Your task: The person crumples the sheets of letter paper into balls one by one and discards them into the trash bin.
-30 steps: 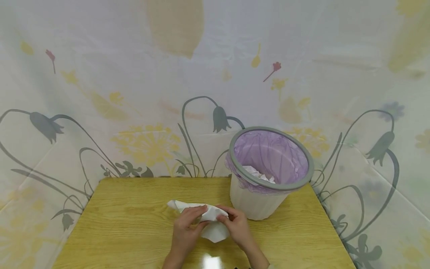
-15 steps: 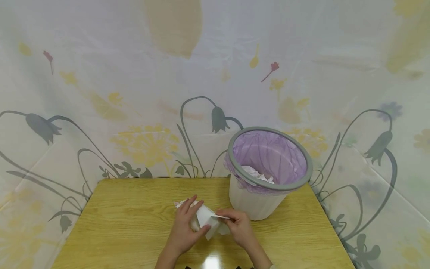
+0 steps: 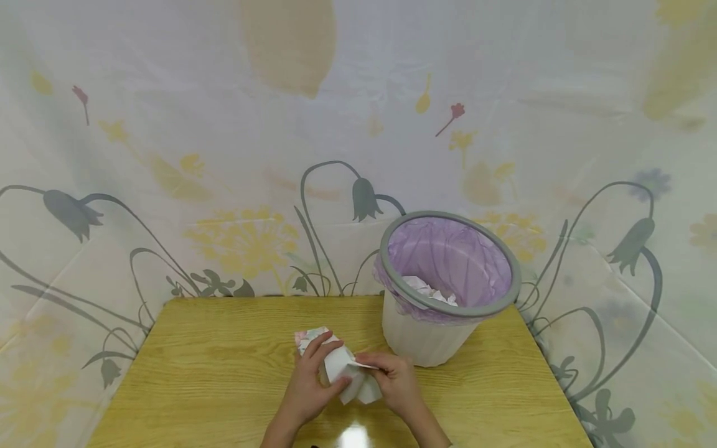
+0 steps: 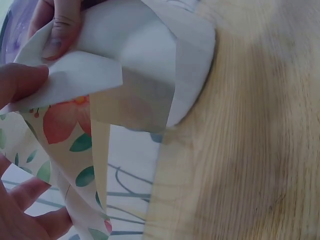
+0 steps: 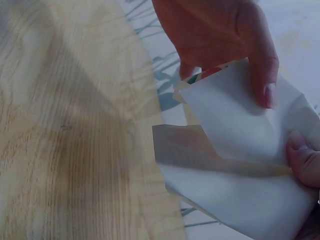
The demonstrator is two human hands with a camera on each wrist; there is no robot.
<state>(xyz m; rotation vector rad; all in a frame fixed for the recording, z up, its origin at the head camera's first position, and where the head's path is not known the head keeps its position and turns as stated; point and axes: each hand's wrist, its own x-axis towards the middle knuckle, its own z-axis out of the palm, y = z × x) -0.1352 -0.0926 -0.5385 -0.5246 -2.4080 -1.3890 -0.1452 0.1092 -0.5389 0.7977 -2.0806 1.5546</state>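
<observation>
A sheet of paper [image 3: 339, 364], white on one side, is folded and creased between my two hands just above the table. Its other side has a print of red flowers and green leaves, visible on the paper [image 4: 70, 130] in the left wrist view. My left hand [image 3: 309, 387] holds the left part, thumb on the white side and spread fingers behind. The right hand [image 3: 396, 381] pinches the folded edge between thumb and fingers. In the right wrist view, the right thumb presses the white paper [image 5: 230, 117] near the fold; most other right fingers are hidden.
Behind and right of my hands stands a white waste bin [image 3: 426, 339] with a grey rim and a purple bag liner [image 3: 454, 255]. Crumpled white paper [image 3: 428, 289] lies inside it. The wooden table [image 3: 213, 361] ends at a flower-patterned cloth backdrop [image 3: 358, 124].
My left hand has spread its fingers and shifted its hold on the paper, turning it so the printed corner shows at upper left. The right hand keeps pinching the fold. The bin has not moved.
</observation>
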